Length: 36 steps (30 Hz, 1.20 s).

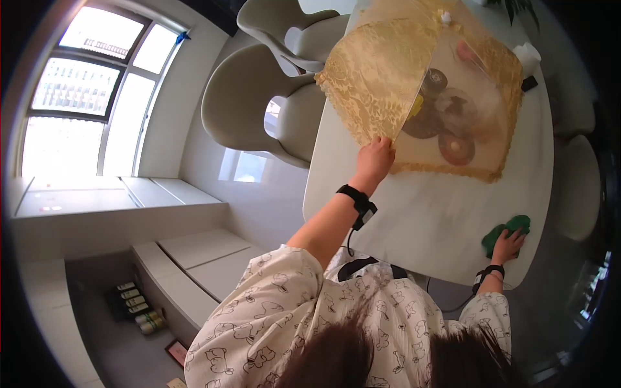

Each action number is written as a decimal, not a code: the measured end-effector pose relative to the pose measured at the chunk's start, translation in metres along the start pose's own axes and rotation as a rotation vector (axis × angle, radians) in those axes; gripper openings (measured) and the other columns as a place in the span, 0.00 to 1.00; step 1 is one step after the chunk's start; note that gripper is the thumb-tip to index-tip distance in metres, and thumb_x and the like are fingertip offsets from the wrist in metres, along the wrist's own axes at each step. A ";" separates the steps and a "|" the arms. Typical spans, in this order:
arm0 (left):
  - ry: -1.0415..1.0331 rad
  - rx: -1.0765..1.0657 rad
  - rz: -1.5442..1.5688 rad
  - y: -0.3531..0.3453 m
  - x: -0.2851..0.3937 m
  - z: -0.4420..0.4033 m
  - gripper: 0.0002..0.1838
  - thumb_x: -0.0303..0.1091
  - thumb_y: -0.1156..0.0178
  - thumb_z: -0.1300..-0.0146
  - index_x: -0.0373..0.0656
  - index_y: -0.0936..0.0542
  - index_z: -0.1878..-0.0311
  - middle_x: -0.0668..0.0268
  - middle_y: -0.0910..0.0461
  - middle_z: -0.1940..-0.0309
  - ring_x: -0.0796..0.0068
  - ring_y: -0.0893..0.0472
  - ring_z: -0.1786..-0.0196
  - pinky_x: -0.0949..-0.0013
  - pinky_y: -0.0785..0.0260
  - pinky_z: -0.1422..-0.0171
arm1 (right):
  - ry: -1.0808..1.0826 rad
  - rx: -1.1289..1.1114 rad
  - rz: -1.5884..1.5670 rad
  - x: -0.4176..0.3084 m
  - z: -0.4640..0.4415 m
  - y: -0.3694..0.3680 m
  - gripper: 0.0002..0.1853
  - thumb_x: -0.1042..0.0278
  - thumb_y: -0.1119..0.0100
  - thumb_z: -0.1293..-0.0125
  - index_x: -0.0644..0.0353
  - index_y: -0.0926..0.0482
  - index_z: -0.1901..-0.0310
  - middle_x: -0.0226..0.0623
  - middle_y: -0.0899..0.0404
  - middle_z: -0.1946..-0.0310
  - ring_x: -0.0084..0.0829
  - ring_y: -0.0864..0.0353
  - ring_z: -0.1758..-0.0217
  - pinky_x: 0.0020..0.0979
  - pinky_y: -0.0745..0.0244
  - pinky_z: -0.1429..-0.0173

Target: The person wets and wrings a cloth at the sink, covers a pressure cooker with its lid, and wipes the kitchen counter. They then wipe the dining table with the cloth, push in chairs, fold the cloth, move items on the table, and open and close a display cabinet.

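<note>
My left hand (376, 161) is closed on the lower corner of a gold lace mesh food cover (381, 71), and that corner looks lifted off the table. Through the sheer mesh I can make out several round dishes, among them a reddish-brown bowl (457, 149); their contents are blurred by the netting. At the table's near right corner, my right hand (509, 244) presses on a crumpled green cloth (517, 225), its fingers over the fabric. Both wrists carry black bands with cables.
The white marble table (414, 220) has rounded corners. Two pale chairs (242, 107) stand along its left side, and another chair (577, 187) is at the right. A white cup-like object (528, 58) and a small black item (530, 83) sit by the cover's far right edge.
</note>
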<state>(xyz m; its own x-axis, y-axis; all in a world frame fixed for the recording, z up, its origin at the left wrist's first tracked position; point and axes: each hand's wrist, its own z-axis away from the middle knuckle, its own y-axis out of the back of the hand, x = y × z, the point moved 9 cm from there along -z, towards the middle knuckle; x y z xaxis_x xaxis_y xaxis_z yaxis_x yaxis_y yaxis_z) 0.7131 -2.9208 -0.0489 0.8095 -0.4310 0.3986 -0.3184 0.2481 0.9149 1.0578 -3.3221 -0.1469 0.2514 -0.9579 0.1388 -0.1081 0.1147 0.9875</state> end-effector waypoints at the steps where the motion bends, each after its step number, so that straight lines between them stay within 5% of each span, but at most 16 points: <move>1: -0.064 -0.055 0.043 0.002 0.006 -0.003 0.11 0.41 0.44 0.44 0.44 0.28 0.65 0.60 0.26 0.66 0.57 0.23 0.65 0.59 0.29 0.64 | 0.052 0.132 -0.061 -0.009 0.012 -0.006 0.31 0.47 0.59 0.35 0.54 0.44 0.35 0.52 0.47 0.35 0.48 0.48 0.32 0.54 0.46 0.37; 4: -0.329 0.128 0.236 0.092 0.036 -0.002 0.08 0.36 0.42 0.45 0.44 0.29 0.71 0.64 0.27 0.75 0.61 0.23 0.75 0.62 0.32 0.72 | 0.283 0.247 -0.295 -0.102 0.076 0.036 0.32 0.46 0.58 0.35 0.62 0.41 0.37 0.58 0.47 0.37 0.55 0.49 0.33 0.52 0.52 0.34; 8: -0.549 0.180 0.329 0.194 0.081 -0.023 0.10 0.35 0.43 0.44 0.41 0.31 0.75 0.62 0.31 0.80 0.63 0.26 0.78 0.64 0.36 0.74 | 0.491 0.091 -0.455 -0.238 0.165 0.085 0.33 0.43 0.55 0.38 0.51 0.42 0.36 0.52 0.55 0.33 0.55 0.55 0.31 0.57 0.50 0.37; 11: -0.560 0.167 0.406 0.233 0.081 -0.061 0.12 0.36 0.44 0.42 0.39 0.30 0.75 0.61 0.31 0.82 0.65 0.30 0.80 0.68 0.38 0.75 | 0.644 -0.026 -0.524 -0.331 0.195 0.113 0.33 0.50 0.46 0.43 0.53 0.40 0.38 0.53 0.53 0.34 0.54 0.53 0.32 0.58 0.46 0.39; 16: -0.577 0.176 0.550 0.297 0.067 -0.102 0.14 0.38 0.45 0.40 0.37 0.29 0.74 0.68 0.32 0.85 0.83 0.33 0.80 0.73 0.39 0.75 | 1.032 -0.084 -0.642 -0.472 0.225 0.130 0.30 0.57 0.49 0.40 0.54 0.41 0.37 0.48 0.54 0.33 0.45 0.58 0.29 0.53 0.52 0.33; 20: -0.566 0.286 0.556 0.338 0.038 -0.127 0.13 0.38 0.46 0.39 0.37 0.28 0.72 0.73 0.34 0.84 0.85 0.37 0.79 0.76 0.41 0.74 | 1.021 -0.060 -0.642 -0.556 0.167 0.135 0.27 0.58 0.57 0.35 0.54 0.43 0.36 0.46 0.56 0.32 0.46 0.59 0.28 0.51 0.54 0.32; 24: -0.450 0.262 0.576 0.357 0.017 -0.156 0.13 0.38 0.48 0.37 0.39 0.28 0.71 0.75 0.34 0.83 0.86 0.38 0.76 0.78 0.41 0.72 | 0.589 -0.140 -0.372 -0.598 0.070 0.117 0.27 0.55 0.62 0.33 0.53 0.45 0.34 0.45 0.56 0.31 0.42 0.60 0.28 0.47 0.57 0.30; 27: -0.471 0.275 0.507 0.350 0.014 -0.160 0.14 0.39 0.48 0.36 0.39 0.30 0.72 0.74 0.36 0.82 0.85 0.39 0.76 0.76 0.41 0.71 | 0.453 -0.237 -0.583 -0.611 0.024 0.114 0.27 0.52 0.63 0.32 0.54 0.46 0.34 0.46 0.51 0.33 0.42 0.55 0.29 0.47 0.55 0.31; 29: -0.491 0.257 0.497 0.341 0.008 -0.165 0.14 0.39 0.48 0.36 0.39 0.30 0.73 0.73 0.36 0.83 0.85 0.39 0.76 0.76 0.42 0.71 | 0.512 -0.194 -0.559 -0.616 0.020 0.144 0.28 0.50 0.64 0.32 0.54 0.46 0.34 0.46 0.49 0.33 0.42 0.54 0.29 0.47 0.54 0.31; 32: -0.490 0.195 0.454 0.327 -0.003 -0.169 0.15 0.39 0.48 0.36 0.39 0.32 0.74 0.72 0.37 0.83 0.85 0.39 0.77 0.76 0.42 0.72 | 0.230 0.182 -0.379 -0.636 -0.015 0.138 0.27 0.55 0.62 0.32 0.49 0.48 0.33 0.50 0.52 0.33 0.39 0.51 0.30 0.48 0.50 0.32; 36: -0.579 0.171 0.469 0.314 -0.005 -0.173 0.14 0.38 0.48 0.37 0.39 0.32 0.74 0.70 0.37 0.85 0.83 0.40 0.78 0.75 0.42 0.73 | 0.506 0.106 -0.489 -0.659 -0.008 0.125 0.26 0.58 0.59 0.33 0.44 0.45 0.34 0.48 0.51 0.33 0.39 0.54 0.29 0.51 0.52 0.32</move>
<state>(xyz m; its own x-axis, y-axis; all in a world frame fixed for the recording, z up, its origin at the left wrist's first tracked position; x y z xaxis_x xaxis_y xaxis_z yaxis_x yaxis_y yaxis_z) 0.6940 -2.6908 0.2256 0.1974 -0.7113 0.6745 -0.6750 0.4003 0.6197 0.8868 -2.6748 -0.1140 0.7079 -0.6503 -0.2757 0.0450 -0.3480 0.9364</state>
